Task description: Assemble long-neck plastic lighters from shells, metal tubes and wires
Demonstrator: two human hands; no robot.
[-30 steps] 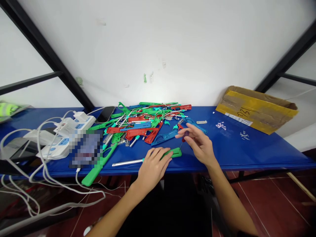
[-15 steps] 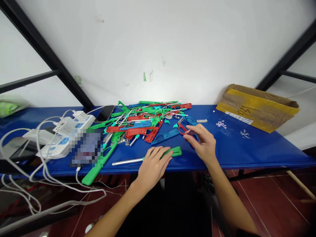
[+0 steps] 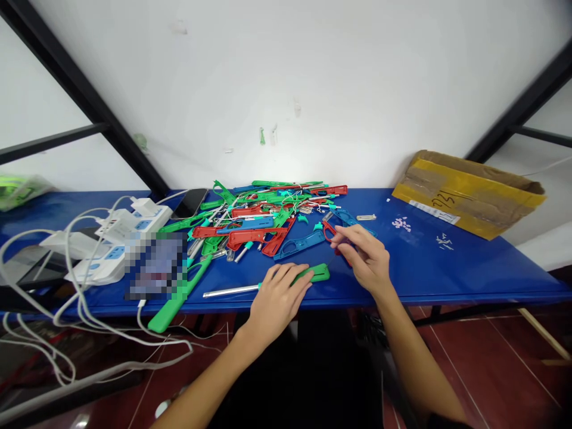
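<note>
My left hand [image 3: 279, 298] is closed over a green stick lighter [image 3: 319, 273], pressing it to the blue table [image 3: 424, 274] near the front edge. Its silver tube [image 3: 230, 291] points left, while the green handle end shows to the right of my fingers. My right hand [image 3: 364, 256] hovers above and right of that handle, thumb and fingers pinched around a slim screwdriver, mostly hidden by the fingers. Its thin shaft [image 3: 331, 260] slants down toward the handle end. Behind my right fingers lies a red handle half [image 3: 328, 231], with a blue handle half [image 3: 304, 243] to its left.
Behind my hands spreads a heap of red, green and blue lighter parts [image 3: 250, 223]. Left are a white power strip [image 3: 120, 250] with cables and a blurred-out screen [image 3: 156, 265]. Right lie small pale bits [image 3: 401, 224], tiny pin-like pieces [image 3: 443, 241] and a cardboard box [image 3: 469, 196].
My right hand has shifted slightly and its fingers have changed position around the screwdriver. My left hand and the green lighter stay in place.
</note>
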